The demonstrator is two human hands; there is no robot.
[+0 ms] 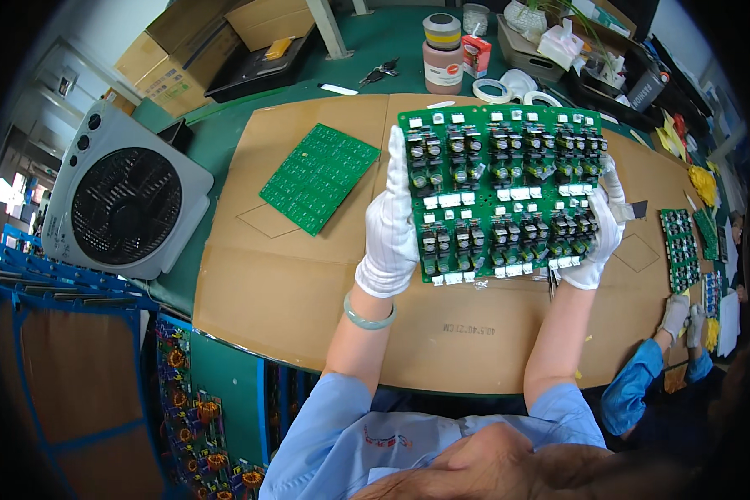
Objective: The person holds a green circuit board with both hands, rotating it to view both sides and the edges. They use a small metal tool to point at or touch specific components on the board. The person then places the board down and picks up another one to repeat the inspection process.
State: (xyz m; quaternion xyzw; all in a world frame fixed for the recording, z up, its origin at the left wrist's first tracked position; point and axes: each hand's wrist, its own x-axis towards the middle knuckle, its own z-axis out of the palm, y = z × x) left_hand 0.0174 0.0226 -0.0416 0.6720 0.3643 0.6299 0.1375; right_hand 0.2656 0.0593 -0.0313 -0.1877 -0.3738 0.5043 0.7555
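Observation:
A green circuit board crowded with black components and white connectors is held up above the cardboard, its populated face visible. My left hand, in a white glove, grips its left edge with fingers stretched upward along it. At the opposite edge, my right hand, gloved too, clasps the board. A small flat tool with a dark tip sticks out to the right of that hand; how it is held is partly hidden. Left of the held board, a second green board lies on the cardboard, showing small pale marks and no tall parts.
A brown cardboard sheet covers the green table. At left stands a grey box fan. Along the back are keys, a pinkish bottle and tape rolls. A co-worker's gloved hand is beside another populated board at right.

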